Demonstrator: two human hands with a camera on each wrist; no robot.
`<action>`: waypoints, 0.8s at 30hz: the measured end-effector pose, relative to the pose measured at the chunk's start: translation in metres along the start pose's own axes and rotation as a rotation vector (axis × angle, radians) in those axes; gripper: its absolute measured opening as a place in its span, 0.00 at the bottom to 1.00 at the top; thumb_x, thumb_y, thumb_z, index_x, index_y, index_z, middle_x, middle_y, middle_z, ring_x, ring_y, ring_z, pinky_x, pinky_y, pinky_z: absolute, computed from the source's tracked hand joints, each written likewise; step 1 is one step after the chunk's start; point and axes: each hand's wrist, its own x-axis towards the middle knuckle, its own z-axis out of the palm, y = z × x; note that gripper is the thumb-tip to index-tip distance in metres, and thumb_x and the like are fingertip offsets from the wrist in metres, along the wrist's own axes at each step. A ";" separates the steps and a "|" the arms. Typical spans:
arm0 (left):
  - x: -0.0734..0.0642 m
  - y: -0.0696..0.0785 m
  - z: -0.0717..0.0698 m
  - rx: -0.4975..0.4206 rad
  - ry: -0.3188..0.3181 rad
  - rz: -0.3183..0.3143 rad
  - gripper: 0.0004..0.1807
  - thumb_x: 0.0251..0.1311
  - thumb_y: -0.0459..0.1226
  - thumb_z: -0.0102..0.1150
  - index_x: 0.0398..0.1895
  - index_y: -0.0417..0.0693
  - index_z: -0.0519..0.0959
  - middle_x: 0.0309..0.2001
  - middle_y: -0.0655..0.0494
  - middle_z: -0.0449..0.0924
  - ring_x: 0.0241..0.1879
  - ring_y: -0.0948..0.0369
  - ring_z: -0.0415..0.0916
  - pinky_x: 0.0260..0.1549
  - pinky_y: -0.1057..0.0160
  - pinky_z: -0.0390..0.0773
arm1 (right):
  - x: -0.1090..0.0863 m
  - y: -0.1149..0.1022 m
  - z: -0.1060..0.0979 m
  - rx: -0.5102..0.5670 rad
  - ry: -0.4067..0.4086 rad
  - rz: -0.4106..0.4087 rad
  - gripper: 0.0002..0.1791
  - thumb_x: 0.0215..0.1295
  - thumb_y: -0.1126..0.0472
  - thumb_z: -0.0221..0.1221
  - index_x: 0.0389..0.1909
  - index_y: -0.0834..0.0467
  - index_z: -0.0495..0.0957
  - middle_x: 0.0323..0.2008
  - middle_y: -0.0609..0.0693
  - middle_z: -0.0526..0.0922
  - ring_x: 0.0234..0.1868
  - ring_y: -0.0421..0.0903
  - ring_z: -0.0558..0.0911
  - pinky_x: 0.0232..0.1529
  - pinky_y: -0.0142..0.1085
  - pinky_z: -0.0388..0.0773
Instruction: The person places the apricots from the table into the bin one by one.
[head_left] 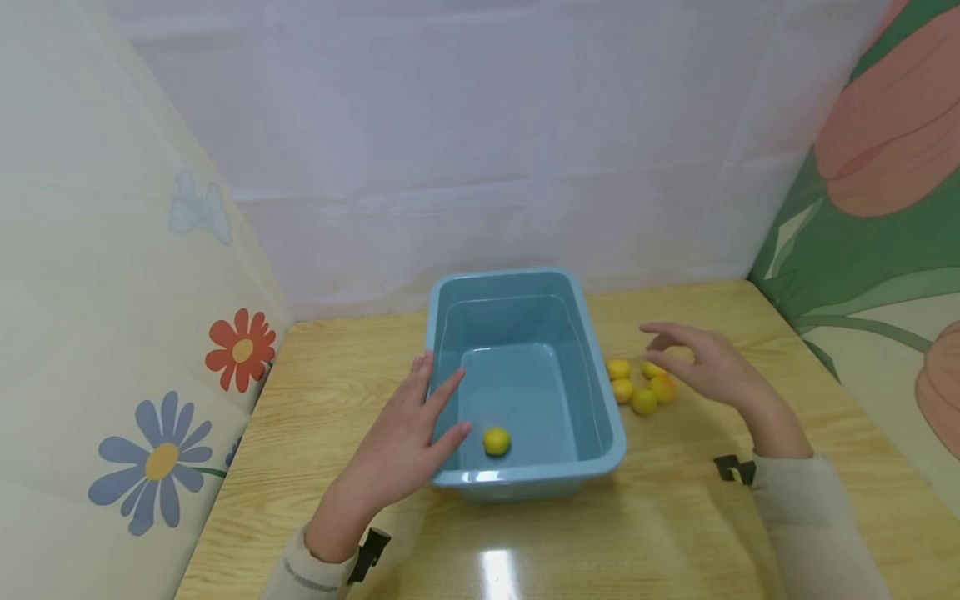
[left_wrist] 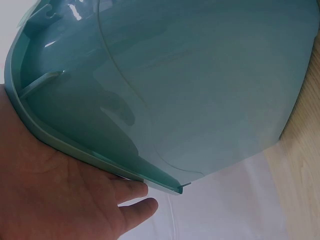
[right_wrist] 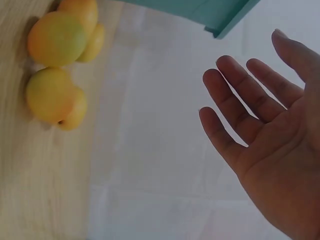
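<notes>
A blue plastic basin [head_left: 517,475] stands on the table with one small yellow-green fruit [head_left: 496,442] on its floor, near the front. My left hand [head_left: 408,429] rests on the basin's left rim, its fingers straight and spread. In the left wrist view the palm lies along the rim of the basin [left_wrist: 200,90]. To the right of the basin sit several small yellow, orange and green fruits [head_left: 643,401]. Above them hovers my right hand [head_left: 708,362], fingers extended and thumb apart. The right wrist view shows its palm bare, with the fruits [right_wrist: 57,39] off to the side.
The light wooden table [head_left: 337,383] runs back to a white cloth [head_left: 420,150]. Flower-printed panels [head_left: 75,333] flank it on both sides. A bit of orange [head_left: 444,492] peeks out below the basin's near left corner.
</notes>
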 end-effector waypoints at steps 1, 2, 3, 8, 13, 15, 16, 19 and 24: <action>0.000 0.000 0.000 0.001 0.000 0.000 0.38 0.74 0.60 0.46 0.81 0.57 0.56 0.82 0.43 0.34 0.81 0.46 0.36 0.73 0.38 0.52 | 0.000 0.003 0.000 0.000 -0.002 0.014 0.25 0.75 0.54 0.59 0.69 0.56 0.72 0.48 0.54 0.86 0.54 0.58 0.81 0.55 0.63 0.74; 0.000 0.000 0.000 0.001 -0.001 0.000 0.38 0.74 0.61 0.44 0.81 0.57 0.56 0.82 0.43 0.34 0.81 0.46 0.36 0.73 0.38 0.52 | 0.000 0.007 0.001 -0.001 -0.005 0.027 0.26 0.75 0.53 0.58 0.69 0.56 0.72 0.49 0.55 0.86 0.55 0.59 0.81 0.55 0.65 0.73; 0.000 0.000 0.000 0.001 -0.001 0.000 0.38 0.74 0.62 0.43 0.81 0.57 0.56 0.82 0.43 0.34 0.81 0.46 0.36 0.73 0.38 0.52 | 0.001 0.010 0.001 -0.001 -0.007 0.040 0.26 0.75 0.52 0.58 0.69 0.57 0.72 0.49 0.56 0.86 0.55 0.60 0.80 0.56 0.66 0.72; 0.000 -0.001 0.001 0.002 0.002 0.003 0.39 0.73 0.63 0.41 0.81 0.58 0.56 0.82 0.44 0.34 0.80 0.46 0.36 0.73 0.38 0.53 | 0.002 0.029 0.005 0.004 -0.024 0.100 0.29 0.75 0.47 0.57 0.70 0.58 0.71 0.51 0.60 0.85 0.60 0.65 0.77 0.59 0.69 0.68; 0.000 -0.001 0.001 0.003 0.005 0.004 0.38 0.74 0.63 0.42 0.81 0.58 0.56 0.82 0.44 0.34 0.81 0.46 0.36 0.73 0.38 0.52 | 0.004 0.044 0.008 -0.001 -0.043 0.154 0.32 0.75 0.43 0.55 0.71 0.58 0.69 0.52 0.61 0.84 0.62 0.68 0.75 0.61 0.70 0.66; 0.000 -0.001 0.001 0.000 0.004 0.005 0.38 0.74 0.63 0.42 0.81 0.58 0.56 0.82 0.44 0.34 0.81 0.46 0.36 0.73 0.38 0.52 | 0.004 0.049 0.009 -0.008 -0.049 0.176 0.33 0.75 0.42 0.55 0.71 0.58 0.69 0.52 0.62 0.84 0.63 0.68 0.74 0.61 0.69 0.66; 0.000 -0.001 0.001 -0.001 0.003 0.005 0.38 0.74 0.62 0.42 0.81 0.58 0.56 0.82 0.44 0.34 0.81 0.46 0.35 0.73 0.38 0.52 | 0.004 0.052 0.009 -0.011 -0.053 0.185 0.33 0.75 0.41 0.54 0.72 0.58 0.69 0.53 0.62 0.84 0.63 0.69 0.74 0.61 0.69 0.66; 0.000 -0.001 0.000 -0.001 0.000 0.002 0.38 0.74 0.62 0.43 0.81 0.57 0.57 0.82 0.44 0.34 0.81 0.46 0.35 0.73 0.37 0.52 | 0.004 0.058 0.011 -0.016 -0.065 0.203 0.34 0.75 0.40 0.53 0.72 0.59 0.68 0.54 0.64 0.83 0.63 0.70 0.74 0.61 0.69 0.66; 0.000 0.000 0.000 -0.003 0.000 0.003 0.38 0.74 0.61 0.45 0.80 0.57 0.57 0.82 0.43 0.34 0.80 0.46 0.36 0.73 0.38 0.52 | 0.006 0.068 0.015 -0.020 -0.073 0.211 0.33 0.75 0.42 0.54 0.70 0.60 0.69 0.52 0.65 0.83 0.60 0.71 0.76 0.59 0.68 0.70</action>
